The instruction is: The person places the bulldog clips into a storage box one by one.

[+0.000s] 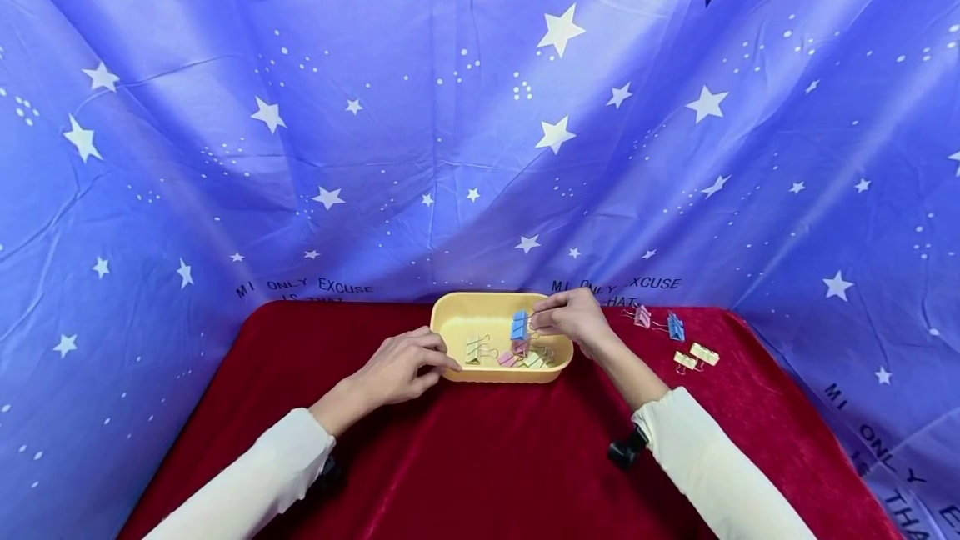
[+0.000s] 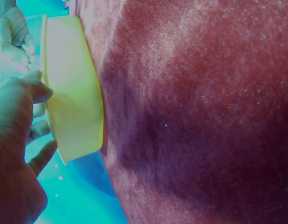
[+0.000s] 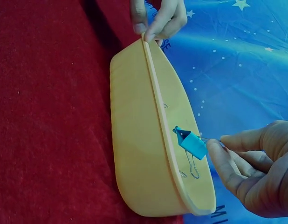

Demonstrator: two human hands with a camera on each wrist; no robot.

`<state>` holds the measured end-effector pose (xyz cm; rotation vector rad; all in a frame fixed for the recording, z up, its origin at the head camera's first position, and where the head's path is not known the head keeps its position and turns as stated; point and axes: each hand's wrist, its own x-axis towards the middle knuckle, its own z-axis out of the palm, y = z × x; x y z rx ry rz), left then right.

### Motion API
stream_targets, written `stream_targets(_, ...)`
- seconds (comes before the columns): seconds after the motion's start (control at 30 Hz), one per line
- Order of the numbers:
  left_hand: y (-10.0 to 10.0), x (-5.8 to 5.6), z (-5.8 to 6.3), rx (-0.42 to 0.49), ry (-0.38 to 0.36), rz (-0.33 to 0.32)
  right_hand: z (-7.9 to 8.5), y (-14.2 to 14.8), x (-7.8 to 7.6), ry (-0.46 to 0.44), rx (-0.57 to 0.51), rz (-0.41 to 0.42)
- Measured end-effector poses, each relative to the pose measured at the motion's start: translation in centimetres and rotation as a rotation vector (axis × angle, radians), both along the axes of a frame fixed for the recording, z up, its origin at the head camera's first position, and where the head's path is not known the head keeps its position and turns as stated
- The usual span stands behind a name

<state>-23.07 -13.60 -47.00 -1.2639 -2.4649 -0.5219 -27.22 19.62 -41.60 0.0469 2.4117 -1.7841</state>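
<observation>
A yellow plastic box point(image 1: 450, 307) stands on the red cloth, with several pastel binder clips inside, among them a pale yellow one point(image 1: 474, 350) and a pink one point(image 1: 507, 358). My left hand point(image 1: 405, 365) grips the box's near left corner, thumb and fingers at the rim. Over the box's right half, my right hand point(image 1: 573, 319) pinches a blue binder clip point(image 3: 194, 144) by one wire handle between thumb and fingertip. Its other handle hangs down in the right wrist view. The left wrist view shows the box's outer wall point(image 2: 72, 88) beside the left hand.
Right of the box lie a pink binder clip point(image 1: 642, 317), another blue one point(image 1: 676, 326) and two pale yellow ones point(image 1: 704, 353) on the red cloth point(image 1: 480, 457). A blue star-patterned curtain point(image 1: 420, 148) rises behind and at both sides.
</observation>
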Motion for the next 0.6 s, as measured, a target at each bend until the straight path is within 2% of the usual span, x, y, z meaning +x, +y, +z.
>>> stream_targets(0.37, -0.1, -0.2, -0.3, -0.01, 0.014, 0.011, -0.5, -1.6, -0.3, -0.033, 0.015, 0.006)
stream_targets(0.6, -0.1, -0.2, -0.3, -0.012, 0.015, 0.008, -1.2, -2.7, -0.5, -0.018, 0.058, 0.005)
